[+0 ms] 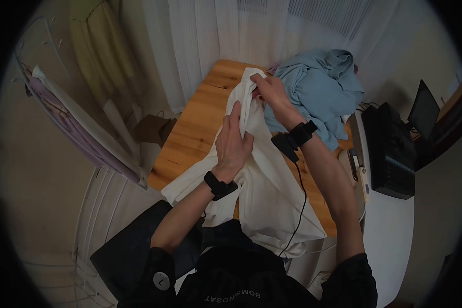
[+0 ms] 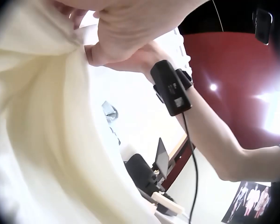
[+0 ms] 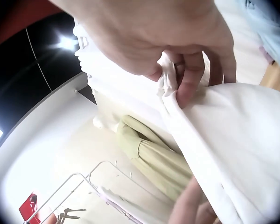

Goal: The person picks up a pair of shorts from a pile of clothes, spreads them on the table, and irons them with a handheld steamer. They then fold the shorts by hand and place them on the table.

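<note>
White trousers [image 1: 264, 174] lie over the wooden table, with both legs spread toward the person and the top part lifted toward the far end. My right hand [image 1: 273, 95] pinches the far edge of the cloth; in the right wrist view, the right hand [image 3: 177, 42] has a gathered fold of the trousers [image 3: 242, 126] between thumb and fingers. Lower down the same strip, my left hand [image 1: 233, 143] grips the cloth between thumb and fingers. Close up in the left wrist view, the trousers [image 2: 46, 121] hang in soft folds below the left hand [image 2: 135, 23].
A crumpled light blue garment [image 1: 318, 82] lies on the wooden table [image 1: 190, 128] at the back right. To the right, a white side table [image 1: 387, 220] bears a black device [image 1: 387, 149]. A rack with hung clothes [image 1: 77, 123] stands at left. A cable hangs from the right wrist.
</note>
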`<state>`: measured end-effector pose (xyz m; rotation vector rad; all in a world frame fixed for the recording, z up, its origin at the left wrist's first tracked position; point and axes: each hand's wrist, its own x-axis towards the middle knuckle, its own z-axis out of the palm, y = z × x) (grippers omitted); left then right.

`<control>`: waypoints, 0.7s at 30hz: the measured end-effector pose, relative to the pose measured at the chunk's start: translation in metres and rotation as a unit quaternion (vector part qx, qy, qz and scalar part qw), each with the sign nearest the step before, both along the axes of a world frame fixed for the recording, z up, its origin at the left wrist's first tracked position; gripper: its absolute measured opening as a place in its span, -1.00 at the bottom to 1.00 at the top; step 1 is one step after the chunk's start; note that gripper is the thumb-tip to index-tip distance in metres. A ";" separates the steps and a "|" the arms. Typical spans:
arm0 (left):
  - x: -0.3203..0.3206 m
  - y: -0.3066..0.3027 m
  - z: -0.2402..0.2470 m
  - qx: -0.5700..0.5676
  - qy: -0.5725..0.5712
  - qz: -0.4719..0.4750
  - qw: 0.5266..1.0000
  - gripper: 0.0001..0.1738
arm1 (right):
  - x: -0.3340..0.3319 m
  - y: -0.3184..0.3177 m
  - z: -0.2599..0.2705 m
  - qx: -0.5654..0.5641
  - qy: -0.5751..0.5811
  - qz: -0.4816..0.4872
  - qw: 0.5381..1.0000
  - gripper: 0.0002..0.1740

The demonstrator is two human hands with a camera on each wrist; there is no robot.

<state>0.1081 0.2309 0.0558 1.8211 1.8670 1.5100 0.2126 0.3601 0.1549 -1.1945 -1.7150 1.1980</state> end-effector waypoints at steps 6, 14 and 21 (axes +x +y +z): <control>-0.055 -0.045 0.028 -0.136 -0.265 -0.279 0.913 -0.55 | 0.000 -0.010 0.040 -0.057 0.177 0.030 0.982 -0.55; -0.110 0.015 0.094 -0.114 -0.345 -0.273 0.891 -0.29 | 0.003 -0.027 0.079 -0.065 0.334 0.083 0.937 -0.59; -0.087 0.009 0.050 -0.235 -0.482 -0.429 0.727 -0.14 | 0.016 0.007 0.120 0.005 0.395 0.219 0.892 -0.62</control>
